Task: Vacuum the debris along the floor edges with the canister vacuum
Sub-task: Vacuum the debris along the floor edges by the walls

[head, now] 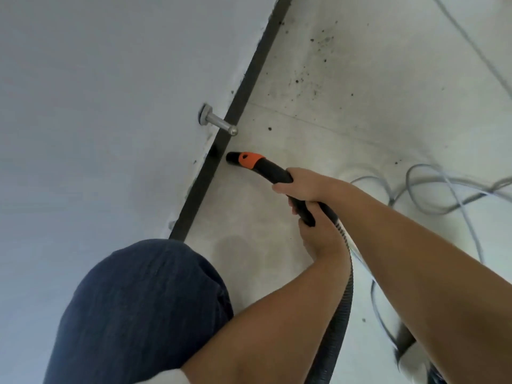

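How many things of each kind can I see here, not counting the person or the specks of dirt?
Vacuum nozzle: 1
Vacuum hose: 1
Metal door stopper: 1
Grey cable: at least 1; the loops may be one cable or several
Total: 4, counting the cable as one

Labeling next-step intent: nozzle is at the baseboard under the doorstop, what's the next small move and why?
Probably slide the nozzle forward along the baseboard, past the doorstop. Both hands, right hand and left hand, grip the hose, the tip sits at the floor edge, and dark debris lies scattered farther ahead.
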Action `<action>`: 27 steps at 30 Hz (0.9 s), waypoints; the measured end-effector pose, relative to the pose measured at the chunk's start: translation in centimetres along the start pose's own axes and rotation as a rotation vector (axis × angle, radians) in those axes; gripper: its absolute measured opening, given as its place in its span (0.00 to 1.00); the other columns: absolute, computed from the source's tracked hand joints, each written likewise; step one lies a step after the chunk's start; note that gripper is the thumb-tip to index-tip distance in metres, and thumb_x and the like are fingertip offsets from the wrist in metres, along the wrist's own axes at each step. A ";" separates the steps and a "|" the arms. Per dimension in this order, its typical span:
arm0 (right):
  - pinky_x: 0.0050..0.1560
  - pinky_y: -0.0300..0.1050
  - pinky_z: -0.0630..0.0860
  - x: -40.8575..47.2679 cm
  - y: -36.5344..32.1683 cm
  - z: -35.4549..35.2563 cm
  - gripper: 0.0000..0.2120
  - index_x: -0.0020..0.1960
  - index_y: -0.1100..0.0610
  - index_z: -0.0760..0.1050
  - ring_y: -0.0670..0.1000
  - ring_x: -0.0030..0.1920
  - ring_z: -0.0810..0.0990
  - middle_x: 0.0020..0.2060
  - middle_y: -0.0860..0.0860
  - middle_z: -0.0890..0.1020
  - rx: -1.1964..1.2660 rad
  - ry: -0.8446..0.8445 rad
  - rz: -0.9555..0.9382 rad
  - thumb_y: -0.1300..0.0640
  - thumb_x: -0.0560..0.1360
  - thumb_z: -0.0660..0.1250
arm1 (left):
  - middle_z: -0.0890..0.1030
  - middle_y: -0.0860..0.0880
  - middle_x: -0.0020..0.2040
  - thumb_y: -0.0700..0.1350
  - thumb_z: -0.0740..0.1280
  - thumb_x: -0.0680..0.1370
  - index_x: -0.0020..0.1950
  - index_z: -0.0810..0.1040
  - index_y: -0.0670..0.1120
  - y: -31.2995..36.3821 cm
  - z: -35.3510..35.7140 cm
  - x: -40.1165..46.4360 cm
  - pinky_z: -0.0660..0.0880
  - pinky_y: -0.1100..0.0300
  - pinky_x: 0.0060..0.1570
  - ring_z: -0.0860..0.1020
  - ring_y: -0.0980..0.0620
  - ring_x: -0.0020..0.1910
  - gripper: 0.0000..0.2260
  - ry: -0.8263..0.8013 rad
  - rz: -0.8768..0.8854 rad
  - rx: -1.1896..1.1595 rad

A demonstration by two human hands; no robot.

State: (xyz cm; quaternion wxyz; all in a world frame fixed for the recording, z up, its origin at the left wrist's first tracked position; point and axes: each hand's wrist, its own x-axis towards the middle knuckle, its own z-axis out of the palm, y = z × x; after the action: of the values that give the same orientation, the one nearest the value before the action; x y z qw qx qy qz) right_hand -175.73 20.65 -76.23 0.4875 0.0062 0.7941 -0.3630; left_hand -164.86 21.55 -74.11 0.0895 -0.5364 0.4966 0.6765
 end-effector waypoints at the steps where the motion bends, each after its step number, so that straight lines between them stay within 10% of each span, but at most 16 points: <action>1: 0.28 0.40 0.76 0.1 0.2 0.1 0.10 0.56 0.58 0.67 0.51 0.27 0.80 0.34 0.56 0.80 0.005 -0.027 -0.009 0.54 0.78 0.62 | 0.84 0.51 0.49 0.82 0.47 0.46 0.55 0.76 0.54 -0.4 0.1 0.3 0.78 0.52 0.53 0.82 0.49 0.49 0.50 0.012 -0.006 -0.016; 9: 0.38 0.51 0.82 -2.8 5.2 -2.9 0.13 0.56 0.58 0.67 0.56 0.32 0.82 0.37 0.57 0.81 0.289 0.415 0.138 0.51 0.77 0.63 | 0.83 0.46 0.49 0.73 0.56 0.71 0.55 0.78 0.49 -2.4 1.9 0.8 0.79 0.53 0.47 0.82 0.48 0.43 0.32 -0.298 -0.012 0.270; 12: 0.25 0.37 0.75 -3.5 7.0 -3.9 0.14 0.57 0.60 0.67 0.51 0.27 0.79 0.34 0.55 0.79 0.329 0.566 0.205 0.52 0.77 0.62 | 0.83 0.42 0.45 0.61 0.58 0.80 0.58 0.78 0.45 -3.0 2.8 1.2 0.77 0.58 0.32 0.79 0.50 0.31 0.22 -0.397 -0.036 0.302; 20: 0.26 0.40 0.75 -0.3 2.6 -2.0 0.11 0.55 0.57 0.67 0.53 0.27 0.79 0.36 0.57 0.80 0.264 0.327 0.070 0.53 0.77 0.63 | 0.84 0.48 0.51 0.74 0.58 0.69 0.58 0.79 0.51 -2.1 1.4 3.4 0.78 0.50 0.54 0.82 0.48 0.51 0.32 -0.208 0.023 0.094; 27: 0.32 0.46 0.78 1.1 2.0 -3.7 0.13 0.56 0.59 0.68 0.55 0.30 0.81 0.38 0.57 0.81 0.326 0.458 0.089 0.52 0.77 0.63 | 0.84 0.47 0.47 0.79 0.58 0.64 0.49 0.79 0.54 0.0 2.1 5.6 0.79 0.44 0.51 0.83 0.45 0.46 0.32 -0.282 0.038 0.254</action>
State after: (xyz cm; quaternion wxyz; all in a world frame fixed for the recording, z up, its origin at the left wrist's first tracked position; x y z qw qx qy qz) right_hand -178.39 23.92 -77.24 0.3033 0.2013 0.8137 -0.4532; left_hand -168.45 20.89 -78.84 0.2122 -0.4113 0.5706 0.6784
